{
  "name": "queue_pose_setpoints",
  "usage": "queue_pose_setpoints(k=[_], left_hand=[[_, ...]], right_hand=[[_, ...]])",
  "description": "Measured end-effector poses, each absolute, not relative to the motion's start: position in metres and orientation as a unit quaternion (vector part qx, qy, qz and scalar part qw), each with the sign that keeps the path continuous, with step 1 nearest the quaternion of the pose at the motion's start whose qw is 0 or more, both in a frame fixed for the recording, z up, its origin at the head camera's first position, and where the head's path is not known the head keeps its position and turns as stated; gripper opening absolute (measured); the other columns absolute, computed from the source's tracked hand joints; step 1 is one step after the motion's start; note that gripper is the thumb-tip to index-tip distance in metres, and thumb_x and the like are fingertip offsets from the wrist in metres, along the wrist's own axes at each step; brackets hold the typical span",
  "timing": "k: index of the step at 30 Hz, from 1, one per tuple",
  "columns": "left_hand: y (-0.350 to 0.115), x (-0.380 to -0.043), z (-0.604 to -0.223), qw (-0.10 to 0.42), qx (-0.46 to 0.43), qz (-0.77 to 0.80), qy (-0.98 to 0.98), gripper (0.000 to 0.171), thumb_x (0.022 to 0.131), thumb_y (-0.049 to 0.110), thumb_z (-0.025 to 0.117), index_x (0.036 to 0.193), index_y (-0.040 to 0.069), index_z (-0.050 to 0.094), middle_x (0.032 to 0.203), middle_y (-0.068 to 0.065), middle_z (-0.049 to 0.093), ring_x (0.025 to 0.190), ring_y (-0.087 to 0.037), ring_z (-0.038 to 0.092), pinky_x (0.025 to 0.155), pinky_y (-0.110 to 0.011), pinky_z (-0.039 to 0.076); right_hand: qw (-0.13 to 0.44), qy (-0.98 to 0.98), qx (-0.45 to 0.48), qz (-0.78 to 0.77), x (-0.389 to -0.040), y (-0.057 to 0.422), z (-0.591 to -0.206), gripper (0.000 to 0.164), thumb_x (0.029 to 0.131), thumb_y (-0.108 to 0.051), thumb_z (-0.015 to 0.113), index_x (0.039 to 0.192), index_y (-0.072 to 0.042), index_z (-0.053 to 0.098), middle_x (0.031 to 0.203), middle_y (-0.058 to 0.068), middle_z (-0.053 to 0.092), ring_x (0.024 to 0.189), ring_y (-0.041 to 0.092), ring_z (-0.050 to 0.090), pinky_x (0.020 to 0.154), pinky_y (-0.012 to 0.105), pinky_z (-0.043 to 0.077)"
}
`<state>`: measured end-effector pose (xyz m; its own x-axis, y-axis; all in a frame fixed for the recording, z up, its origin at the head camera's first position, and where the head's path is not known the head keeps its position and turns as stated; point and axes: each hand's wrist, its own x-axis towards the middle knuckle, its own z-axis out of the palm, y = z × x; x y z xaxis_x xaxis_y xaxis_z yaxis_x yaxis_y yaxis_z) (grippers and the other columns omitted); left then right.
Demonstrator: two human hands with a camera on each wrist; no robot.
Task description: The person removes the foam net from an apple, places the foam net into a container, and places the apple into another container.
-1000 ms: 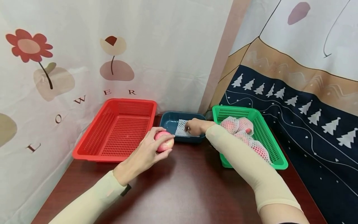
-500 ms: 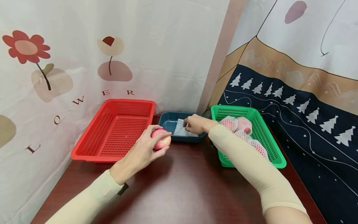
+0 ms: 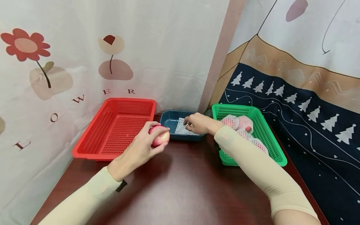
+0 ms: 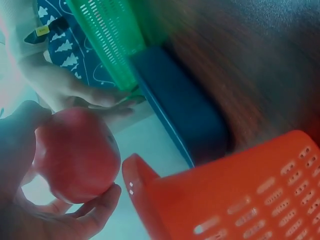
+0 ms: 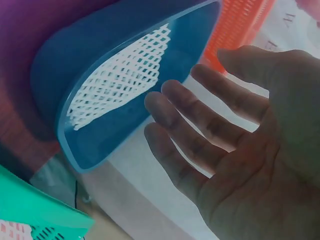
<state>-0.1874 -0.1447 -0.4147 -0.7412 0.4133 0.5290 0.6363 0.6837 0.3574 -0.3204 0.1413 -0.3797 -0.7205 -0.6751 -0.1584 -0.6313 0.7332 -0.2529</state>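
My left hand (image 3: 140,144) grips a bare pink-red apple (image 3: 160,136) above the table, just right of the red basket's front corner. In the left wrist view thumb and fingers wrap around that apple (image 4: 80,155). Over the blue tray (image 3: 168,118) hovers my right hand (image 3: 200,122), its fingers relaxed and slightly bent. Inside the tray lies a white foam net (image 3: 181,127); the right wrist view shows the net (image 5: 122,75) apart from the fingers (image 5: 172,145), and nothing in the palm.
On the left stands a red basket (image 3: 84,151). A green basket (image 3: 270,137) on the right holds several apples in white foam nets (image 3: 244,123); my right forearm passes in front of it. Curtains (image 3: 168,56) hang behind the brown table (image 3: 191,187).
The left hand, still holding the apple, has drifted slightly left toward the red basket. My right hand has lifted a little off the foam net, which stays in the tray.
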Motion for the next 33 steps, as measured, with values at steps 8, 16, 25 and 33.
queue_pose_setpoints(k=[8, 16, 25, 33], left_hand=[[-0.155, -0.189, -0.406, 0.207, -0.265, -0.272, -0.902, 0.064, 0.093, 0.023, 0.099, 0.152, 0.020, 0.074, 0.155, -0.020, 0.059, 0.135, -0.039, 0.068, 0.097, -0.053, 0.073], [-0.171, -0.194, -0.396, 0.186, -0.223, -0.275, -0.917, 0.059, 0.099, 0.022, 0.093, 0.154, 0.020, 0.072, 0.155, -0.021, 0.059, 0.130, -0.041, 0.070, 0.096, -0.056, 0.073], [-0.198, -0.200, -0.378, 0.130, -0.161, -0.249, -0.946, 0.068, 0.100, 0.025, 0.091, 0.161, 0.020, 0.062, 0.156, -0.023, 0.056, 0.131, -0.044, 0.067, 0.096, -0.061, 0.072], [-0.220, -0.218, -0.366, 0.114, -0.153, -0.242, -0.951, 0.063, 0.105, 0.026, 0.084, 0.163, 0.017, 0.062, 0.155, -0.025, 0.054, 0.122, -0.043, 0.068, 0.093, -0.058, 0.071]], right_hand=[[0.097, 0.928, -0.345, -0.099, -0.302, 0.150, -0.366, 0.038, 0.119, -0.026, 0.068, 0.152, -0.009, 0.075, 0.149, 0.014, 0.078, 0.134, 0.030, 0.076, 0.117, 0.049, 0.065], [0.066, 0.928, -0.344, -0.123, -0.280, 0.162, -0.357, 0.037, 0.117, -0.027, 0.071, 0.149, -0.010, 0.077, 0.141, 0.015, 0.078, 0.125, 0.030, 0.078, 0.111, 0.048, 0.067], [0.037, 0.922, -0.358, -0.146, -0.266, 0.170, -0.353, 0.035, 0.116, -0.026, 0.073, 0.147, -0.011, 0.078, 0.143, 0.016, 0.077, 0.127, 0.032, 0.078, 0.113, 0.050, 0.067], [0.010, 0.922, -0.357, -0.148, -0.253, 0.189, -0.355, 0.035, 0.114, -0.024, 0.077, 0.146, -0.011, 0.079, 0.147, 0.017, 0.075, 0.135, 0.036, 0.073, 0.116, 0.056, 0.065]])
